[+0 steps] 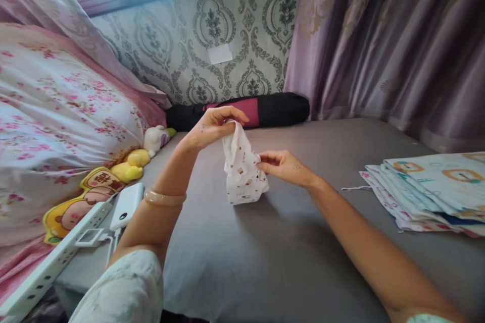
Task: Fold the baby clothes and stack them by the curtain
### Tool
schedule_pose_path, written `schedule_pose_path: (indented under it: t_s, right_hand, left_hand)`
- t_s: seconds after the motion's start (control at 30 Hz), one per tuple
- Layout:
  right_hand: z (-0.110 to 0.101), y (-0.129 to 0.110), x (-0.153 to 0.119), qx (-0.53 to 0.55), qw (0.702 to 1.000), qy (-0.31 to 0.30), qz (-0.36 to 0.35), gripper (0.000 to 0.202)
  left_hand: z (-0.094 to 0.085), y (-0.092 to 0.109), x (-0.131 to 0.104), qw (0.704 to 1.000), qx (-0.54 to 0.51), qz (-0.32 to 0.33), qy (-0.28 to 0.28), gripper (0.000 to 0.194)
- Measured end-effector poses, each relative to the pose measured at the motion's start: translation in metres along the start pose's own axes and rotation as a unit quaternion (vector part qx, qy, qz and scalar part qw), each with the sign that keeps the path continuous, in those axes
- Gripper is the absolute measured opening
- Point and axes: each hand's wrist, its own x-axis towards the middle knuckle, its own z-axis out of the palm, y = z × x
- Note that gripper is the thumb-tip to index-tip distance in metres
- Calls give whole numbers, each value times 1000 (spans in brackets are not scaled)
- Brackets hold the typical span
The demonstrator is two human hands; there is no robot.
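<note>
A white cloth [244,176] with small brown and dark prints hangs bunched over the grey sheet, its lower edge near or touching the surface. My left hand [215,126] pinches its top edge, fingers closed over a fold, with a pale bangle [165,198] on that forearm. At the cloth's right side, my right hand [284,165] grips the edge between thumb and fingertips. What the cloth is cannot be made out in its folded shape.
A stack of folded printed cloths [428,192] lies at right. Along the left are a power strip [56,262], a white power bank [127,205], a yellow cushion [94,194] and soft toys [132,164]. A black and red long bag [282,109] rests against the wall.
</note>
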Motion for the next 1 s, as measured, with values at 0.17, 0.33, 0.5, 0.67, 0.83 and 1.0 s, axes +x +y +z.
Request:
schedule_pose_path:
  t_s: [0.17,0.33,0.5,0.67,0.83,1.0]
  right_hand:
    - [-26,-6,-11,-75,983,162,29,23]
    - [18,-15,-16,-239,947,213,25,29]
    - [59,-3,-16,-338,918,197,64,23]
    - [18,10,-21,-260,951,152,67,20]
    - [-35,0,-28,-59,980,184,57,21]
    - [-55,-8,-33,-83,966,235,74,23]
  left_hand:
    - [11,-24,0,999,15,5,45,18]
    - [36,-20,13,989,106,43,98,18]
    - [52,-19,22,972,169,47,155,23]
    - [43,-40,16,963,202,31,176,25]
    - [42,-59,5,957,256,6,134,12]
    - [68,-67,-7,957,266,-38,107,18]
